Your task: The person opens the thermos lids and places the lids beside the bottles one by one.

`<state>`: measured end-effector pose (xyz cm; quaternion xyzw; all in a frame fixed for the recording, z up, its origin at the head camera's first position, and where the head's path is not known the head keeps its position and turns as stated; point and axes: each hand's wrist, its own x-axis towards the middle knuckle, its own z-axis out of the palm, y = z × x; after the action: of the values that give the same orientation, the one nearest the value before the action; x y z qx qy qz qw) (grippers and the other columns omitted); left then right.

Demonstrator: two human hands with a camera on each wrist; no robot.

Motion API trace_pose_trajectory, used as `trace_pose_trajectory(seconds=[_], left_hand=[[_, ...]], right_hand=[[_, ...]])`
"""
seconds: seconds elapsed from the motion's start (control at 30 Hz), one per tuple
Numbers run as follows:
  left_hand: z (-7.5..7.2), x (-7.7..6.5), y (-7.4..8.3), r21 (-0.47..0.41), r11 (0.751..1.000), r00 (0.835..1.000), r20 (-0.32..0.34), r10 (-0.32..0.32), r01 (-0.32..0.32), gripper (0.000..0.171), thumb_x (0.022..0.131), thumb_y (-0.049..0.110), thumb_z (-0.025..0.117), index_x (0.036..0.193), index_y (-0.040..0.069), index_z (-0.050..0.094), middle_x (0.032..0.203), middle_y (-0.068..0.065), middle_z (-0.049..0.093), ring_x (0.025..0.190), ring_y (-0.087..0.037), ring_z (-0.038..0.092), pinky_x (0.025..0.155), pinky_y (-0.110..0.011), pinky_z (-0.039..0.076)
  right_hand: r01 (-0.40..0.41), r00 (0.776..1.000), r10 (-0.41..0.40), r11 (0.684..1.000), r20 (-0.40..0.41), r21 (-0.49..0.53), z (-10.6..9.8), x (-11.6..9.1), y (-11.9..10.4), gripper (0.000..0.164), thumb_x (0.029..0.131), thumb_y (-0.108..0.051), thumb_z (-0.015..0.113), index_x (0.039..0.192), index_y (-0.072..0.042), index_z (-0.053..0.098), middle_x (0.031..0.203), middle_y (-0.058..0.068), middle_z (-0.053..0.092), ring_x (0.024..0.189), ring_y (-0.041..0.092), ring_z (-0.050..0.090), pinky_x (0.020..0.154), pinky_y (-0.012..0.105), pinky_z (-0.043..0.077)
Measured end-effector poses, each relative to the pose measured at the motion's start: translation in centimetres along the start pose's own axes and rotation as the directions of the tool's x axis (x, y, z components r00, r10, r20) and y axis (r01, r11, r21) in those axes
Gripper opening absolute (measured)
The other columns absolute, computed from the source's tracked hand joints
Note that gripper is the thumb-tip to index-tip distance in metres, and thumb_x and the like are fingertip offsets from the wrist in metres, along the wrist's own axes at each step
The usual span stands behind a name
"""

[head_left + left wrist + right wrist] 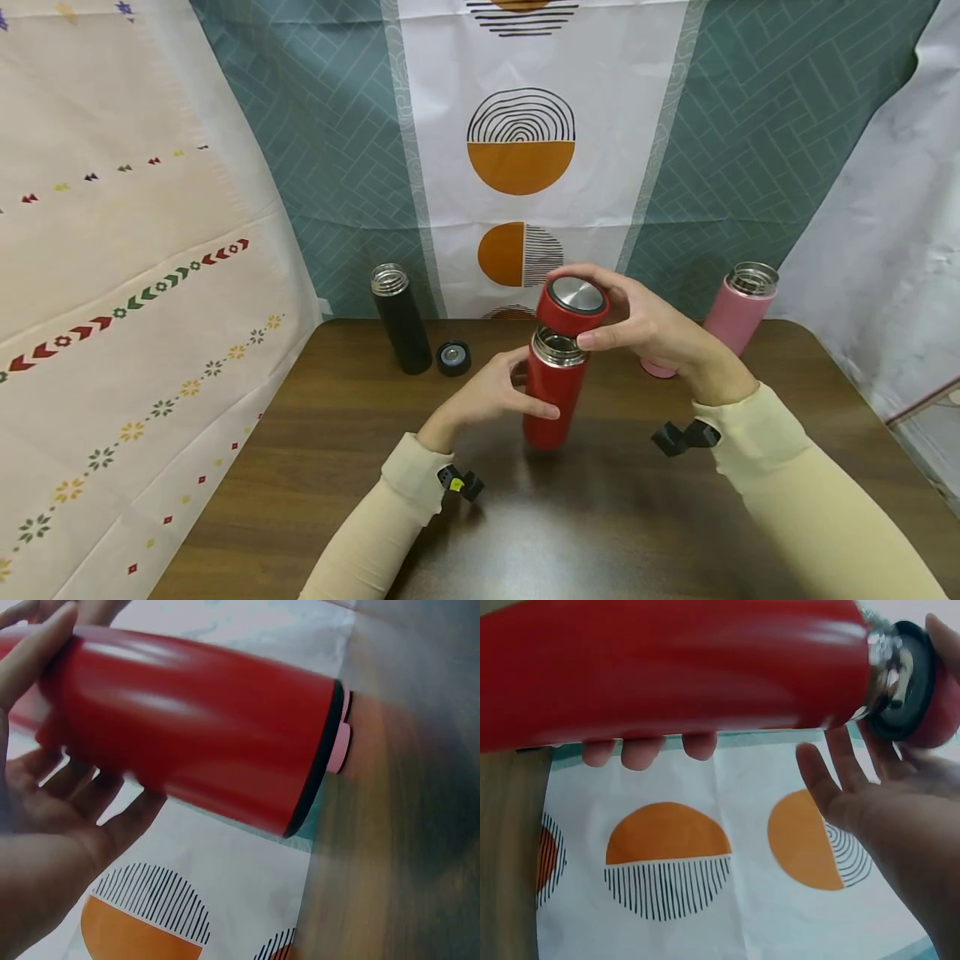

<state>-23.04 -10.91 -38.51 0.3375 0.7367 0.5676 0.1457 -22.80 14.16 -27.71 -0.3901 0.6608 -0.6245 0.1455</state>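
Near the middle of the table, my left hand (498, 392) grips the body of a red thermos bottle (555, 387), thumb on the near side and fingers round the back. Its steel threaded mouth is uncovered and points up. Just above that mouth, my right hand (645, 325) holds the red lid (558, 318) by its sides, a steel disc on top. The right wrist view shows the lid (937, 712) tilted off the steel neck (883, 664), its dark underside facing it. In the left wrist view, the bottle's black-rimmed base (315, 761) hangs close over the tabletop.
At the back left stands an open black bottle (402, 329), with its black lid (453, 358) lying underside up beside it. An open pink bottle (738, 312) stands back right, partly behind my right wrist, with a pink lid (658, 369) near it. A patterned cloth (360, 167) hangs behind the table (300, 475).
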Motion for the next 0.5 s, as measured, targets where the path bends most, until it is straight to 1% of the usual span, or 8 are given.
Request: trace_pose_trajectory(seconds=[0.1, 0.2, 0.4, 0.5], left_hand=[[-0.11, -0.02, 0.01, -0.011, 1.0, 0.998, -0.066, -0.011, 0.01, 0.062, 0.086, 0.022, 0.083, 0.142, 0.016, 0.057, 0.13, -0.001, 0.068, 0.117, -0.025, 0.065, 0.098, -0.042, 0.055], [-0.2, 0.05, -0.04, -0.014, 1.0, 0.993, -0.118, -0.024, 0.022, 0.063, 0.087, 0.024, 0.082, 0.144, 0.017, 0.056, 0.13, -0.001, 0.068, 0.116, -0.025, 0.065, 0.098, -0.043, 0.055], [-0.24, 0.07, 0.19, -0.021, 0.999, 0.987, -0.159, -0.03, 0.027, 0.064, 0.086, 0.023, 0.083, 0.144, 0.017, 0.055, 0.131, -0.002, 0.068, 0.118, -0.025, 0.064, 0.1, -0.046, 0.053], [-0.24, 0.03, 0.31, -0.012, 1.0, 0.984, -0.176, -0.026, 0.024, 0.064, 0.086, 0.024, 0.083, 0.143, 0.017, 0.056, 0.13, -0.002, 0.068, 0.118, -0.025, 0.064, 0.101, -0.046, 0.053]], right_hand=[[-0.013, 0.997, 0.011, 1.0, -0.078, -0.02, 0.17, -0.15, -0.24, 0.071, 0.088, 0.003, 0.065, 0.153, -0.014, 0.044, 0.141, 0.016, 0.057, 0.128, 0.033, 0.055, 0.1, 0.041, 0.054], [-0.012, 0.993, 0.007, 0.999, -0.116, -0.039, 0.18, -0.21, -0.32, 0.069, 0.09, 0.001, 0.064, 0.154, -0.014, 0.044, 0.143, 0.016, 0.055, 0.13, 0.033, 0.052, 0.1, 0.039, 0.054], [-0.011, 0.982, -0.007, 0.996, -0.187, -0.093, 0.18, -0.43, -0.49, 0.066, 0.09, 0.003, 0.068, 0.15, -0.013, 0.044, 0.142, 0.014, 0.056, 0.123, 0.031, 0.058, 0.092, 0.033, 0.057], [-0.016, 0.976, -0.012, 0.992, -0.22, -0.125, 0.2, -0.52, -0.44, 0.067, 0.091, 0.002, 0.069, 0.15, -0.012, 0.042, 0.142, 0.012, 0.055, 0.122, 0.031, 0.057, 0.093, 0.03, 0.055]])
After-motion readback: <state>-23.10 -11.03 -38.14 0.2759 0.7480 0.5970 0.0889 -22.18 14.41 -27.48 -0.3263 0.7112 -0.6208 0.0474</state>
